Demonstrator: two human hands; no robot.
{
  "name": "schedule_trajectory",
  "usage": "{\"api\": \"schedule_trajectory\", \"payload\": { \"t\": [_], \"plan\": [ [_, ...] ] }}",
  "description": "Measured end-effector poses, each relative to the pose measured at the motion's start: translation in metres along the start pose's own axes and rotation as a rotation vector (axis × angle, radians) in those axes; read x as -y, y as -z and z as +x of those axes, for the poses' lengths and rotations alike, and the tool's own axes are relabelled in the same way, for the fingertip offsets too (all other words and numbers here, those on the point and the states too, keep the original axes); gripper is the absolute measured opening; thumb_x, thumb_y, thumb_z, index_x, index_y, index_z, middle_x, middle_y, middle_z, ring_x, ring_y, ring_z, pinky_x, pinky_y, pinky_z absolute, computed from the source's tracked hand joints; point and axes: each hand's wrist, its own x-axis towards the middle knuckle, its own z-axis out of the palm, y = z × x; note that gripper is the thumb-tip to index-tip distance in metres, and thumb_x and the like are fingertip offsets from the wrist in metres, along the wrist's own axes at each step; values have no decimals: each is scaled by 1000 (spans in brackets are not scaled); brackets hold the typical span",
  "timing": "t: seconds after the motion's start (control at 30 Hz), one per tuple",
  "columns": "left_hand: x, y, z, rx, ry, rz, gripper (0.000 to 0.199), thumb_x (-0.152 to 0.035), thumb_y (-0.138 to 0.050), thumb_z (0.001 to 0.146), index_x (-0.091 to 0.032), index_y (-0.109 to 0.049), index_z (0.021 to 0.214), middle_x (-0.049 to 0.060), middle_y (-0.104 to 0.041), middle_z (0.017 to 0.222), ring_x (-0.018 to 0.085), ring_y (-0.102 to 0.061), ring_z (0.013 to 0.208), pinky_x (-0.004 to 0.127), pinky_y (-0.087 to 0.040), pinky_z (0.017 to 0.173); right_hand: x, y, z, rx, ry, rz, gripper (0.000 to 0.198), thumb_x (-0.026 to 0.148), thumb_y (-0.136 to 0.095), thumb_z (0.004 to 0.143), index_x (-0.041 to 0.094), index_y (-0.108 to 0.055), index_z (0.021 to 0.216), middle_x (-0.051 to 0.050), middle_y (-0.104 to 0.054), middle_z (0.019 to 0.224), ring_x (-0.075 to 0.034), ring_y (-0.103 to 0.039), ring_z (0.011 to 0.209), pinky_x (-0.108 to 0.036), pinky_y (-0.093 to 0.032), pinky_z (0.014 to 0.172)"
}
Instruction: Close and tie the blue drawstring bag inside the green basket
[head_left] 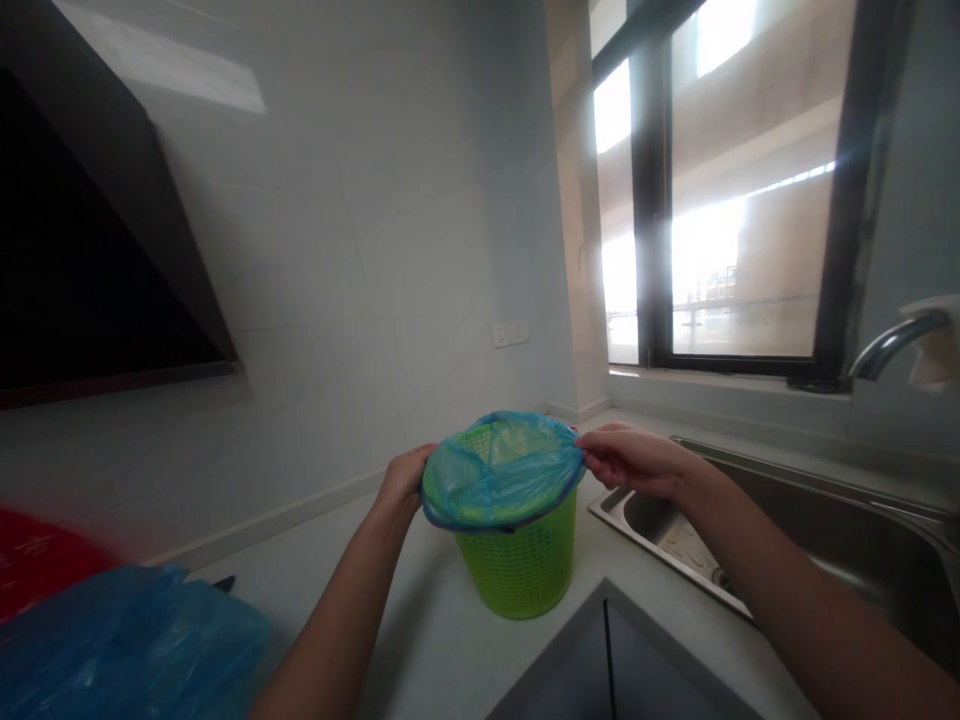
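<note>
A lime-green perforated plastic basket [517,570] stands upright on the white countertop [420,610]. A thin, translucent blue plastic bag [499,490] covers its mouth and folds over the rim; the green inner wall shows through the film. On the left side, my left hand [406,476] is closed at the rim on the bag's edge, its fingertips partly hidden behind. Opposite it, my right hand [630,458] pinches a gathered part of the bag between thumb and fingers.
Right of the basket is a steel sink [705,560] with a curved faucet [892,345]. A blurred blue plastic bag [142,640] and something red [45,560] lie at lower left. A grey panel corner [607,660] juts in front. A dark hood [97,230] hangs upper left.
</note>
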Motion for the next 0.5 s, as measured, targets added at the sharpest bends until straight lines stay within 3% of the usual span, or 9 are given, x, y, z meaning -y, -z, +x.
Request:
{"api": "schedule_trajectory", "payload": {
  "t": [0.1, 0.2, 0.5],
  "plan": [
    [-1, 0, 3, -70, 13, -63, 10, -12, -73, 59, -12, -65, 66, 1, -64, 57, 13, -58, 49, 24, -49, 50, -2, -3, 6, 47, 17, 279, 9, 20, -69, 85, 14, -62, 84, -1, -67, 70, -7, -63, 56, -14, -52, 51],
    [-12, -1, 3, -109, 7, -125, 9, -9, -69, 64, -13, -62, 68, -1, -62, 57, 10, -56, 49, 20, -47, 49, -4, -7, 9, 50, 57, 380, 12, 16, -67, 86, 13, -63, 97, -5, -71, 84, -12, -71, 71, -16, -56, 58],
    [-69, -1, -31, -39, 15, -386, 22, 4, -56, 76, -14, -63, 84, 2, -61, 71, 5, -56, 52, 10, -48, 48, 6, -13, 0, 75, 149, 598, 5, 12, -59, 87, 13, -64, 87, -6, -72, 83, -11, -69, 72, -15, -59, 64]
  ]
}}
